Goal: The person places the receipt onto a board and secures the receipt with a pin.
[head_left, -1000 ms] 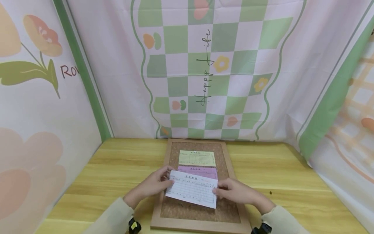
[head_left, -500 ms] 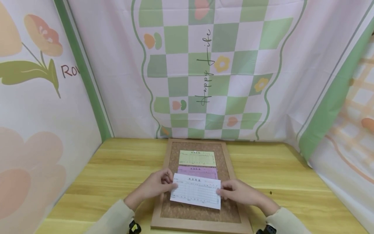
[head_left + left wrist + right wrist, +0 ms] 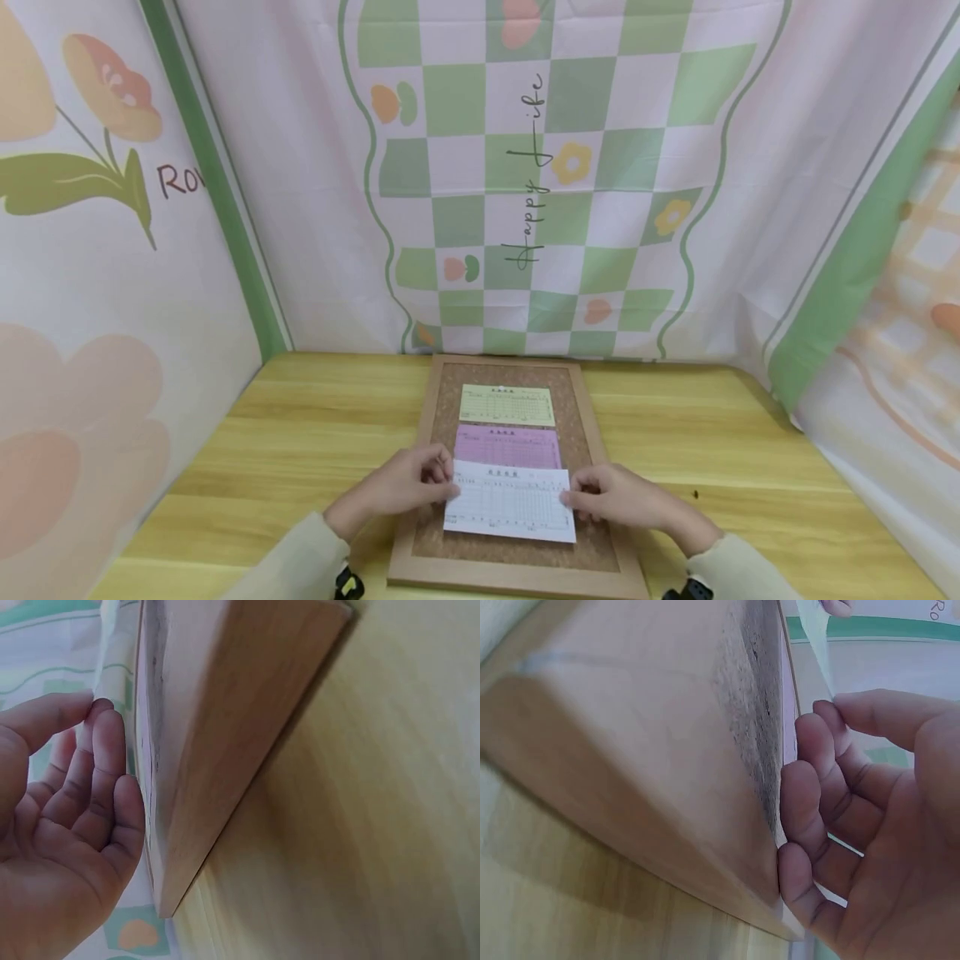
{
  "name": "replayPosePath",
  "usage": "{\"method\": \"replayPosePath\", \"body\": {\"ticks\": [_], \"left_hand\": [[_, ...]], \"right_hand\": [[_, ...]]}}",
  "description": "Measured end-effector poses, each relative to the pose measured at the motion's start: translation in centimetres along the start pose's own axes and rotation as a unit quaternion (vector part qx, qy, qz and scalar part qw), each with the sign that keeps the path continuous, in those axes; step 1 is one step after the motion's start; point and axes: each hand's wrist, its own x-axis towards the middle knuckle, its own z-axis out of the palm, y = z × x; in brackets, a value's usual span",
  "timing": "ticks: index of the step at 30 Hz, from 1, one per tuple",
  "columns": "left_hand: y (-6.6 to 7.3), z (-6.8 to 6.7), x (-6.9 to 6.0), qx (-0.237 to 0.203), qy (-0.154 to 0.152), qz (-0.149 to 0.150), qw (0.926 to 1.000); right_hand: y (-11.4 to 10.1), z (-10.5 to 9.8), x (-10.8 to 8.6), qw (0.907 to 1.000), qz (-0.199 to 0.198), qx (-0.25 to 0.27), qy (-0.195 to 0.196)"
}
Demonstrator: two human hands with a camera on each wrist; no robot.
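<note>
A white printed form slip (image 3: 510, 505) is held by its two short sides over the lower half of a wood-framed cork board (image 3: 517, 560). My left hand (image 3: 405, 482) pinches its left edge between thumb and fingertips; the right hand (image 3: 626, 500) pinches the right edge the same way. Above it on the cork lie a pink form slip (image 3: 508, 448) and, higher up, a yellow form slip (image 3: 506, 406). The white slip's top edge covers the bottom of the pink one. Both wrist views show the slip edge-on, raised off the cork between thumb and finger.
The board lies on a yellow wood-grain table (image 3: 712, 433), its far end near a checked curtain (image 3: 517, 325). A small dark speck (image 3: 695, 494) is on the table to the right. Printed cloth also hangs at both sides.
The white slip has moved right and toward me, and its slant has lessened. More of the pink slip shows. Both hands have shifted along with it, still pinching its edges.
</note>
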Motion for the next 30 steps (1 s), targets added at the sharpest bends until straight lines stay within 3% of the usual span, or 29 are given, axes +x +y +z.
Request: {"method": "replayPosePath", "body": {"ticks": [9, 19, 30], "left_hand": [[0.19, 0.44, 0.02, 0.012, -0.019, 0.013, 0.9997], [0.43, 0.53, -0.15, 0.023, -0.040, -0.006, 0.9989], [-0.12, 0.65, 0.33, 0.032, -0.046, -0.006, 0.9984]], "right_hand": [[0.28, 0.25, 0.16, 0.9997, 0.001, -0.023, -0.006], [0.53, 0.58, 0.29, 0.9979, -0.007, -0.064, -0.004], [0.20, 0.90, 0.40, 0.9959, 0.005, -0.090, -0.003]]}}
